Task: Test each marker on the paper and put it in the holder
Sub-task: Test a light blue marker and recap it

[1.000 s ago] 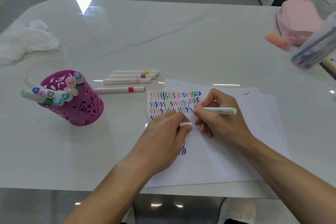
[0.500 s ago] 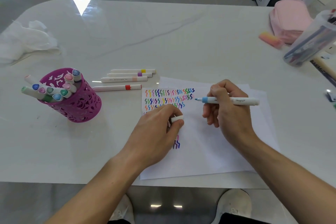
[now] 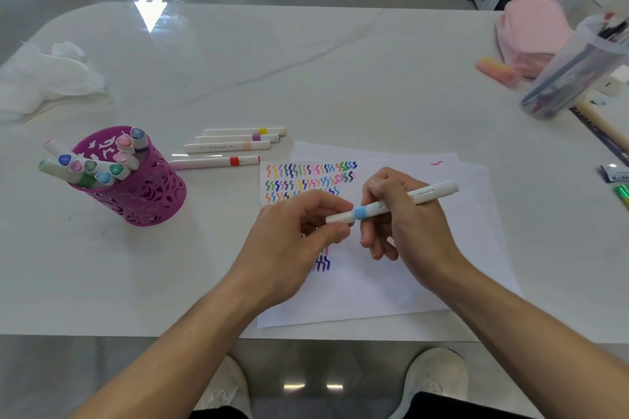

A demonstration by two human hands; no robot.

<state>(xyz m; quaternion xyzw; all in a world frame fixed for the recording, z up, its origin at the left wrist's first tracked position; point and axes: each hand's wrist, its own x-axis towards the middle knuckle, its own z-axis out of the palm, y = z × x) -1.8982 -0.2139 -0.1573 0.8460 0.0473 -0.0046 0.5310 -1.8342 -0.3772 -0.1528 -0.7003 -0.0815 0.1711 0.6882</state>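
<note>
Over the white scribbled paper sheet (image 3: 374, 286), left hand (image 3: 289, 245) fingers (image 3: 335, 233) pinch a small white cap (image 3: 339, 217) at the blue-banded white marker's (image 3: 422, 194) tip; right hand (image 3: 413, 231) fingers curl round its barrel.

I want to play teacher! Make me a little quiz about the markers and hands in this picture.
1. How many loose markers lie on the table beside the purple holder?
2. True or false: the marker in the right hand has a yellow band.
3. What does the left hand pinch? A. a white cap B. the holder C. a loose marker
Key: 1. four; 2. false, its band is blue; 3. A.
</note>
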